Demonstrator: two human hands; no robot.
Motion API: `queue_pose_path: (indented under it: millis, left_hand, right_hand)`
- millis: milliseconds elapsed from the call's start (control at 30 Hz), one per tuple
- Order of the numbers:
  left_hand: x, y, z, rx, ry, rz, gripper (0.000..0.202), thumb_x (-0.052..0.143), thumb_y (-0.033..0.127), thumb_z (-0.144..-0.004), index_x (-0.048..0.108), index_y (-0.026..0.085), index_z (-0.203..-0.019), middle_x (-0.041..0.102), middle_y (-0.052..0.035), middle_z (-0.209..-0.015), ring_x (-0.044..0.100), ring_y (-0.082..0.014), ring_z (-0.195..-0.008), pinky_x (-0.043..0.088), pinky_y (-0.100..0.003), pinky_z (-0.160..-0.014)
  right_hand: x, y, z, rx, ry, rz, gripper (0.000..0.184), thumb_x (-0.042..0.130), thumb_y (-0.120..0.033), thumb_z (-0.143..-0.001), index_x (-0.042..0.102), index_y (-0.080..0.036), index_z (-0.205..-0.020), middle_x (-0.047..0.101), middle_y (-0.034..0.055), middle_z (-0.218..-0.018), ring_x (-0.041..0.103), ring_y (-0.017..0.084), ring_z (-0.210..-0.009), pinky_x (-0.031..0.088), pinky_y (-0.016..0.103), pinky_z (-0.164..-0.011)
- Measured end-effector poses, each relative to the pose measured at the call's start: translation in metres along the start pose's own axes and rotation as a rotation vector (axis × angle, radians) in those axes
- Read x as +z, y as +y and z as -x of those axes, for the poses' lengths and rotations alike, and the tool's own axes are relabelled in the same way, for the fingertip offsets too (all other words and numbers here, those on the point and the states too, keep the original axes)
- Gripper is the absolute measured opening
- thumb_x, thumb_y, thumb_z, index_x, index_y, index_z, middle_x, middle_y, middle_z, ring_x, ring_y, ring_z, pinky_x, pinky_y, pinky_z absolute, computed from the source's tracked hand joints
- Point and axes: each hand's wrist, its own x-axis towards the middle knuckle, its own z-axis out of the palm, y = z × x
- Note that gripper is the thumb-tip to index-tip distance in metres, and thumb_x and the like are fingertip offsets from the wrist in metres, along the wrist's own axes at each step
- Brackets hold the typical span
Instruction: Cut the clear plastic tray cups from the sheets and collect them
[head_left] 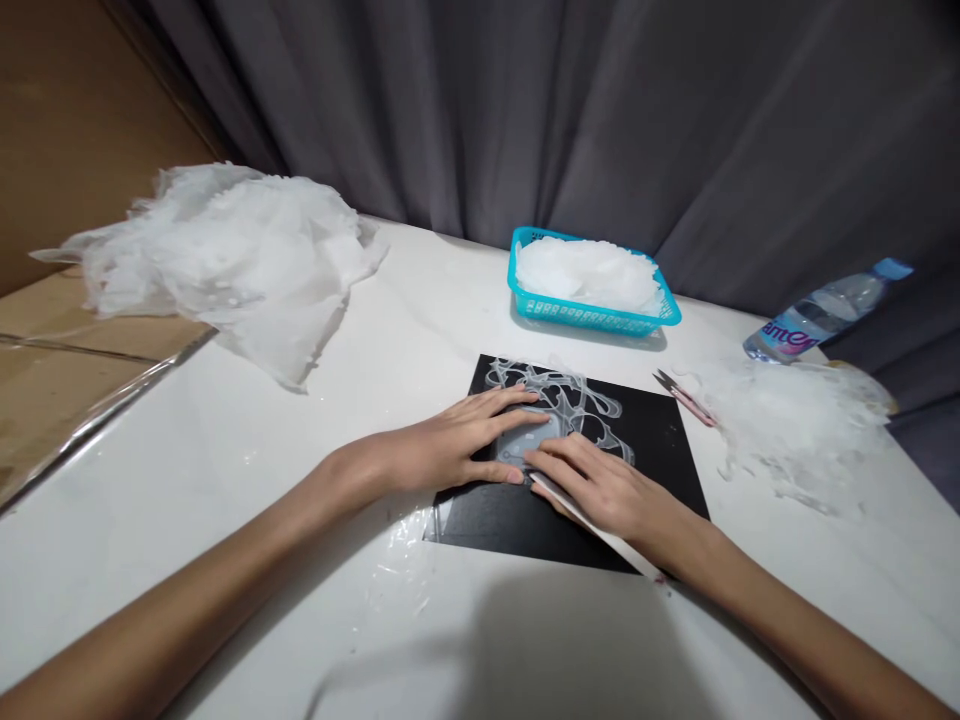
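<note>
A translucent rubbery piece (pixel 531 436) lies on a black mat (pixel 495 515). My left hand (pixel 472 435) rests on it with fingers spread, pressing its left side. My right hand (pixel 600 485) is closed around a thin white stick-like tool (pixel 600 530), whose reddish back end points toward me. Its tip meets the piece's near edge by my left thumb; the kind of tool is not clear. Fingers of the right hand also touch the piece. Curly translucent trimmings (pixel 592 395) spread over the far part of the mat.
Behind the mat stands a blue basket (pixel 600 318) of white translucent pieces. Pink-handled snips (pixel 686 398) lie to the right, near a heap of clear scraps (pixel 810 425) and a tilted water bottle (pixel 825 310). A large plastic bag (pixel 240 250) sits at left on cardboard (pixel 90 350).
</note>
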Motion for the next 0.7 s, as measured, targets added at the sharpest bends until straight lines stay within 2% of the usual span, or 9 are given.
queue_pose_path:
  millis: [67,133,233,300,367,433,533,600,700]
  left_hand:
    - [-0.003,0.007,0.001,0.004,0.037,-0.001,0.067,0.066,0.052,-0.099,0.041,0.036,-0.159,0.030,-0.0070,-0.172,0.028,-0.0353,-0.157,0.030,-0.049,-0.126]
    - [-0.008,0.018,0.003,-0.015,0.157,-0.022,0.065,0.068,0.052,-0.096,0.046,0.032,-0.154,0.040,-0.0106,-0.163,0.040,-0.0338,-0.149,0.038,-0.046,-0.120]
    - [-0.014,0.037,0.008,-0.243,0.365,-0.105,0.054,0.070,0.063,-0.089,0.063,0.021,-0.122,0.066,-0.0113,-0.121,0.063,-0.0306,-0.109,0.052,-0.040,-0.092]
    - [-0.012,0.047,0.010,-0.434,0.353,-0.067,0.047,0.065,0.068,-0.090,0.065,0.021,-0.093,0.068,-0.0047,-0.089,0.062,-0.0243,-0.078,0.049,-0.033,-0.071]
    - [-0.005,0.052,0.007,-0.504,0.253,0.107,0.048,0.060,0.065,-0.094,0.062,0.021,-0.076,0.064,-0.0008,-0.071,0.059,-0.0199,-0.064,0.043,-0.029,-0.061]
    - [0.007,0.055,0.001,-0.478,0.208,0.323,0.048,0.057,0.062,-0.097,0.062,0.021,-0.073,0.064,0.0001,-0.068,0.059,-0.0179,-0.062,0.043,-0.027,-0.057]
    - [0.024,0.056,-0.009,-0.426,0.281,0.590,0.047,0.050,0.061,-0.101,0.065,0.019,-0.086,0.066,-0.0016,-0.078,0.062,-0.0176,-0.067,0.045,-0.023,-0.050]
    - [0.032,0.057,-0.014,-0.397,0.335,0.689,0.048,0.048,0.061,-0.102,0.066,0.018,-0.090,0.066,-0.0029,-0.083,0.064,-0.0177,-0.071,0.046,-0.021,-0.047]
    - [0.037,0.059,-0.016,-0.373,0.404,0.702,0.046,0.048,0.059,-0.103,0.066,0.019,-0.090,0.066,-0.0032,-0.085,0.065,-0.0176,-0.076,0.048,-0.021,-0.051]
  right_hand:
    - [-0.001,-0.004,-0.001,0.009,-0.007,0.051,0.033,0.050,-0.020,-0.107,0.056,-0.011,-0.138,0.070,0.0170,-0.117,0.070,0.028,-0.108,0.062,0.040,-0.089]
    - [-0.001,-0.007,-0.002,0.008,0.020,0.073,0.034,0.049,-0.017,-0.107,0.056,-0.011,-0.140,0.072,0.0166,-0.116,0.071,0.028,-0.105,0.063,0.040,-0.087]
    - [-0.002,-0.008,-0.006,0.075,0.135,0.107,0.035,0.051,-0.015,-0.106,0.056,-0.011,-0.140,0.072,0.0163,-0.115,0.071,0.028,-0.104,0.062,0.040,-0.090]
    - [-0.003,-0.007,-0.009,0.137,0.213,0.102,0.035,0.053,-0.015,-0.105,0.056,-0.011,-0.140,0.072,0.0155,-0.114,0.071,0.027,-0.104,0.062,0.040,-0.091]
    - [-0.005,-0.007,-0.013,0.164,0.270,0.083,0.034,0.053,-0.013,-0.105,0.057,-0.011,-0.139,0.072,0.0152,-0.112,0.071,0.026,-0.102,0.062,0.038,-0.090]
    - [-0.006,-0.006,-0.015,0.171,0.305,0.076,0.032,0.053,-0.012,-0.105,0.057,-0.008,-0.136,0.072,0.0159,-0.109,0.071,0.026,-0.100,0.063,0.037,-0.087]
    - [-0.006,-0.004,-0.016,0.187,0.306,0.061,0.029,0.052,-0.012,-0.105,0.058,-0.006,-0.133,0.072,0.0169,-0.109,0.071,0.026,-0.099,0.062,0.038,-0.088]
    - [-0.006,-0.003,-0.015,0.188,0.289,0.044,0.029,0.051,-0.012,-0.105,0.058,-0.007,-0.133,0.072,0.0166,-0.110,0.071,0.026,-0.099,0.062,0.038,-0.088]
    - [-0.007,-0.004,-0.014,0.184,0.272,0.018,0.028,0.049,-0.013,-0.106,0.059,-0.009,-0.132,0.071,0.0160,-0.111,0.071,0.026,-0.101,0.061,0.037,-0.088]
